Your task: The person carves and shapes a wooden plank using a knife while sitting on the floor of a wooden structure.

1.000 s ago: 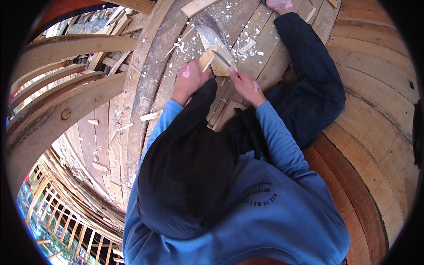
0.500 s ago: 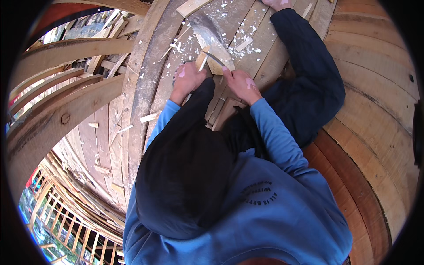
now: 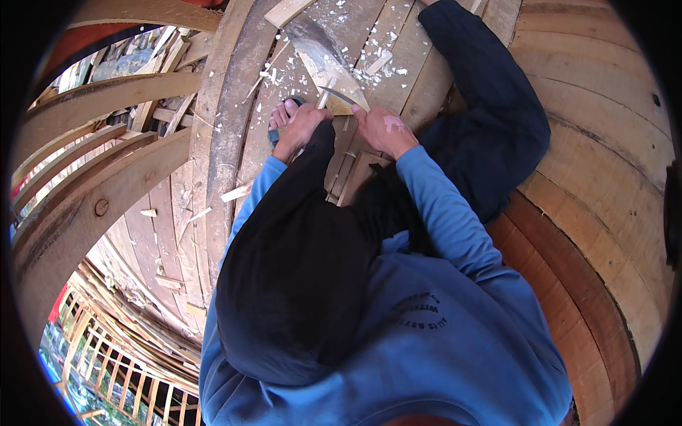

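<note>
My left hand [image 3: 302,130] is closed around a thin pale wooden stick [image 3: 325,97], whose end sticks out past my fingers. In my right hand [image 3: 386,133] is a knife, its handle hidden in my grip. Its narrow curved blade [image 3: 339,95] points left, close to the stick's end; whether the two touch I cannot make out. Just beyond my hands lies a flat, tapering piece [image 3: 323,57], grey at the far end and pale tan nearer me. My sandalled left foot [image 3: 283,113] rests beside my left hand.
White wood shavings [image 3: 373,50] are strewn over the plank floor [image 3: 245,153]. A short board [image 3: 288,11] lies at the far edge, and small offcuts [image 3: 236,192] lie to the left. Curved wooden ribs [image 3: 106,192] rise at left; a planked wall [image 3: 590,113] curves up at right.
The view has shifted slightly. My left hand has drawn back a little, uncovering my foot. Less of the stick and wood shows ahead of it. The right hand has turned slightly, still holding the knife.
</note>
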`<state>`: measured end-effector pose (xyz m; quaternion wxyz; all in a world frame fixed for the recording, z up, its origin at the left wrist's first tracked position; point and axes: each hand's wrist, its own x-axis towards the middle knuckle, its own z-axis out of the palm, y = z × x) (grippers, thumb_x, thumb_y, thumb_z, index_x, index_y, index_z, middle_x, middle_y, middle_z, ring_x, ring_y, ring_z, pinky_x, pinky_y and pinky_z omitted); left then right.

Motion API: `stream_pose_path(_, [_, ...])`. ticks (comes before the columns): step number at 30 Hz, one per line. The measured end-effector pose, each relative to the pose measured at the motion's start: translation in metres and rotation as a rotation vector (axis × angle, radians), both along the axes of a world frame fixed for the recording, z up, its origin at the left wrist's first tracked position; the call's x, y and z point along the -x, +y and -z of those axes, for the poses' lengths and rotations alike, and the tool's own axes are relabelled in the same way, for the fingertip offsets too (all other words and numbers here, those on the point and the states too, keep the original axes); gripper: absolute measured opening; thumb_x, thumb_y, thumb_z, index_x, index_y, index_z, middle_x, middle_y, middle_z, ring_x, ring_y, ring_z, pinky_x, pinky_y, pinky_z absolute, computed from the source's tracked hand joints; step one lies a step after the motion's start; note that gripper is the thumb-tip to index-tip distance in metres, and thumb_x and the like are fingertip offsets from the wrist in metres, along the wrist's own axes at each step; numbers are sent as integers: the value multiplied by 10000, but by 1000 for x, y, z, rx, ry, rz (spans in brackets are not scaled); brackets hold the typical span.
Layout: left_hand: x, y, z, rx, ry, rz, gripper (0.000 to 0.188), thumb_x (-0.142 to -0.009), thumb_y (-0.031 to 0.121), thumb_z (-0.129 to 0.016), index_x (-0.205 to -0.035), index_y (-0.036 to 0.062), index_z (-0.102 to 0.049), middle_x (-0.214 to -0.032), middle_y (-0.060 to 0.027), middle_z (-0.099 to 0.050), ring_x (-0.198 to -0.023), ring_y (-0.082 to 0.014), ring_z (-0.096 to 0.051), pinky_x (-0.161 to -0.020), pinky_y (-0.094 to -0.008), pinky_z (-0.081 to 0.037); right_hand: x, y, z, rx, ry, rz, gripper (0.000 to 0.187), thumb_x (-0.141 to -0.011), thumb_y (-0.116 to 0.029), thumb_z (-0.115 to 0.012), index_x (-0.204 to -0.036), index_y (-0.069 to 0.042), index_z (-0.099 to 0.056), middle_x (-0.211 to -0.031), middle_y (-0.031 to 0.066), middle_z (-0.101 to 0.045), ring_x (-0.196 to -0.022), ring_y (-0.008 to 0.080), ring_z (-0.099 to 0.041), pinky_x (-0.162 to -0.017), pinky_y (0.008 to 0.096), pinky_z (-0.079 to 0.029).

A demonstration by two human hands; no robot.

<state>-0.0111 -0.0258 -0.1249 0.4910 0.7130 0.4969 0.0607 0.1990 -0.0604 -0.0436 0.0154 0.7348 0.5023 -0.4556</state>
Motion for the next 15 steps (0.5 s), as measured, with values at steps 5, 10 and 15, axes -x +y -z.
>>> stream_pose_path(5, [-6,4,6,-143,115,154,289,-903,175,-487,-1046,115,-730,-960,-194,-652,-950,-384,-628,-881,-430,-471,-2,-1,6,22,-29,7,626,-1034,-458,-422,-969,98,-703,-998,336,-674,-1018,501,-637,-936,525,-481])
stream_pose_path(10, [-1,8,13,-165,52,198,275,-886,166,-502,-1030,104,-727,-950,-193,-653,-946,-382,-628,-856,-419,-475,0,0,8,49,-32,46,648,-1033,-474,-406,-987,103,-696,-1019,339,-669,-1037,504,-630,-949,528,-474])
stream_pose_path(15, [-1,2,17,-234,91,163,277,-871,210,-524,-1029,109,-728,-939,-184,-653,-922,-378,-628,-850,-415,-479,2,0,8,39,-21,53,633,-1034,-461,-407,-997,100,-699,-1056,341,-663,-1067,499,-622,-968,520,-468])
